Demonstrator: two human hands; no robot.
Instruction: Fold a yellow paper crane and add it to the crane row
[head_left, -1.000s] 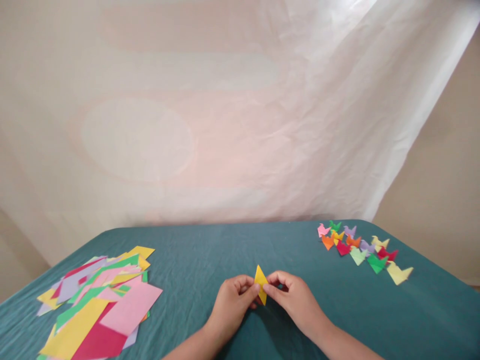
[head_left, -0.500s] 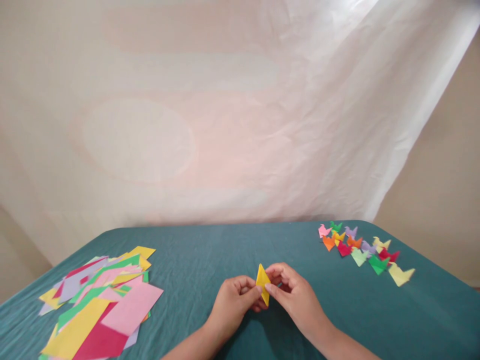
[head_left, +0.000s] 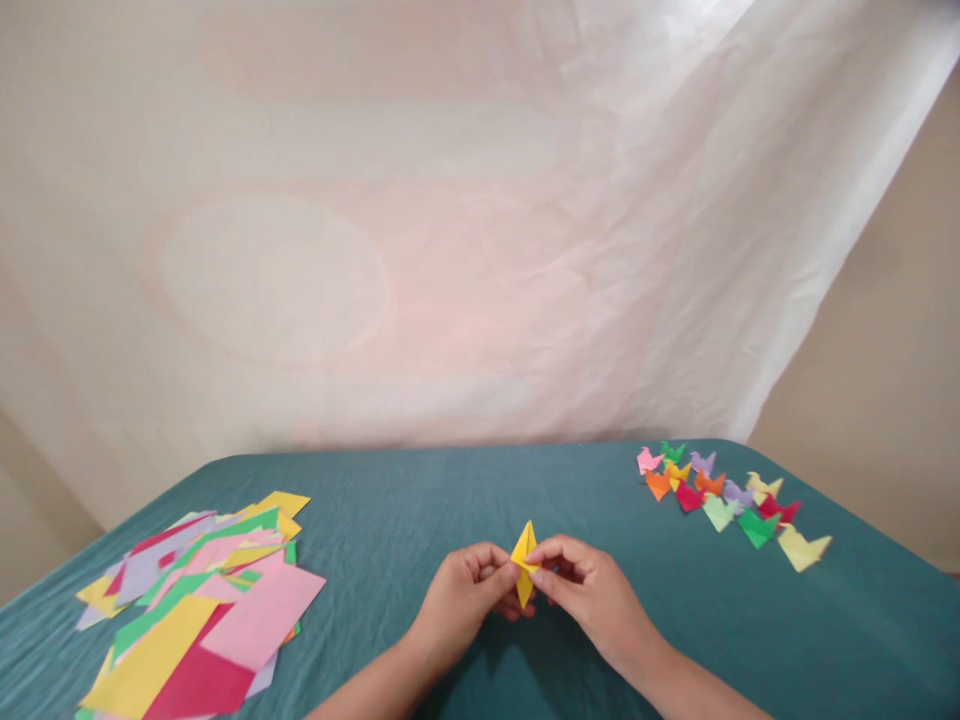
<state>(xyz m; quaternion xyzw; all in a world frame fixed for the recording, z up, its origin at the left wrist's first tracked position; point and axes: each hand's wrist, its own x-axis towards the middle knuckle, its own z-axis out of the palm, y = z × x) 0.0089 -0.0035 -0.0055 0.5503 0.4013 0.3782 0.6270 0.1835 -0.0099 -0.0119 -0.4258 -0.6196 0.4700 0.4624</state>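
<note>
A small yellow folded paper (head_left: 526, 545), shaped like a narrow diamond with points at top and bottom, is held upright between my two hands above the table. My left hand (head_left: 471, 592) pinches its left side, the thumb in front and the other fingers behind. From the right, my right hand (head_left: 589, 590) grips the middle between thumb and index finger, at a raised flap. Parts of the paper's middle and lower edge are hidden by fingertips.
Loose coloured paper sheets (head_left: 202, 600) lie in an overlapping heap on the left of the green-covered table (head_left: 390, 520). Several folded paper birds (head_left: 720, 512) stand in rows at the right. A pale sheet (head_left: 450, 250) hangs behind the table's far edge.
My right fingers have shifted onto the front of the yellow paper, where a flap now stands out. The paper has turned slightly, its top tip leaning a little right.
</note>
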